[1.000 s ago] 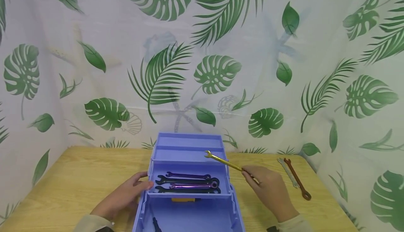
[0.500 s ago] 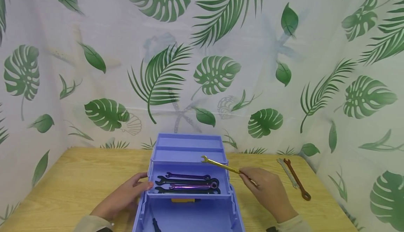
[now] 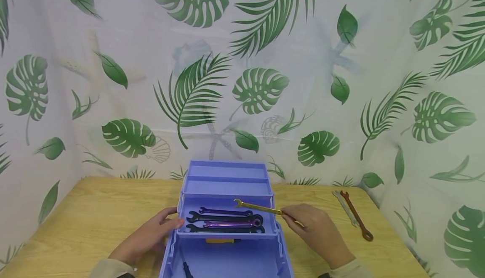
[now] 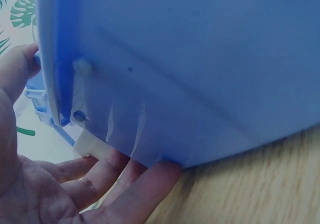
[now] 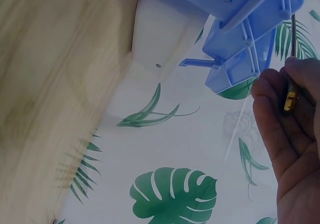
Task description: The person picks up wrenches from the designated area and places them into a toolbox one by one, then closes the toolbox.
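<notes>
I watched the right hand (image 3: pixel 317 231) pinching the gold wrench (image 3: pixel 261 207) near one end, between thumb and fingers, its open end pointing left over the middle tray (image 3: pixel 227 235) of the blue toolbox (image 3: pixel 238 259). I couldn't tell whether it touched the tray. The left hand (image 3: pixel 149 231) held the toolbox's left side, thumb at the tray's front left corner, other fingers apart below. Nearer the tray's front edge I counted two purple wrenches (image 3: pixel 227 224) and two black wrenches (image 3: pixel 223 218). At the table's (image 3: pixel 125 198) back right corner, a silver wrench (image 3: pixel 345 207) lay beside a rust-brown wrench (image 3: pixel 356 215).
</notes>
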`<move>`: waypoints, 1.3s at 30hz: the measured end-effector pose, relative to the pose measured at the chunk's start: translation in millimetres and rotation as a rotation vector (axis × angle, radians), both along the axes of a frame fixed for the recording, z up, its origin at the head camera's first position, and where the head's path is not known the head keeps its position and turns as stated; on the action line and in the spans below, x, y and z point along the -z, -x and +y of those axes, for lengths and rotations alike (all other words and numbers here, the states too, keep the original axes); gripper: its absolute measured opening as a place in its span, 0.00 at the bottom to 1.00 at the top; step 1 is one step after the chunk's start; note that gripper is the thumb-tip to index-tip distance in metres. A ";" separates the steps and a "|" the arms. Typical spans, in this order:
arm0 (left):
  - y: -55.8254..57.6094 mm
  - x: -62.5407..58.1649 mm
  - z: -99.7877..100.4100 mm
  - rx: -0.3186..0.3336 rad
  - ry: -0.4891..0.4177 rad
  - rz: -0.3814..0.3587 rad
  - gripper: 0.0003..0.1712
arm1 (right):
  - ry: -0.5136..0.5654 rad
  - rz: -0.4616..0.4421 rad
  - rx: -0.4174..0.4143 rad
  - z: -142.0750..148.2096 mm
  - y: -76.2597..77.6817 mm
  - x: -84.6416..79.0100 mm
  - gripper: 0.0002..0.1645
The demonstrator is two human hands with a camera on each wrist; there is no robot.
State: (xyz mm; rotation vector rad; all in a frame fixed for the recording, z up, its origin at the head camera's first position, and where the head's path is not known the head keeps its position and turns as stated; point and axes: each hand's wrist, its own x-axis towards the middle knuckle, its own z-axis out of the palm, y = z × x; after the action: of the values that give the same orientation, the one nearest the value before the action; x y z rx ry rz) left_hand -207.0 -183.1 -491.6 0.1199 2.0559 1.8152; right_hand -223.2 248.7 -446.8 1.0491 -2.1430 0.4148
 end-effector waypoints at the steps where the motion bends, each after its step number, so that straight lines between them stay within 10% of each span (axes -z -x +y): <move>1: 0.6 0.4 0.0 -0.008 0.010 -0.002 0.46 | -0.002 -0.001 -0.008 -0.9 0.4 0.6 0.23; 20: -0.7 1.4 1.2 -0.010 -0.013 -0.003 0.47 | -0.057 0.022 -0.061 -37.0 -1.2 -1.0 0.14; 39: 1.5 2.1 1.5 -0.047 -0.015 -0.014 0.48 | -0.118 -0.204 -0.024 -70.4 1.5 -7.4 0.07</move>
State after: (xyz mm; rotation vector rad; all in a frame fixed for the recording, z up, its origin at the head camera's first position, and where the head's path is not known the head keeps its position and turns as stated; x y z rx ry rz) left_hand -208.6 -181.5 -493.7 0.0636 2.0515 1.8545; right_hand -224.8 178.4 -439.4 1.1410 -2.3617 0.4272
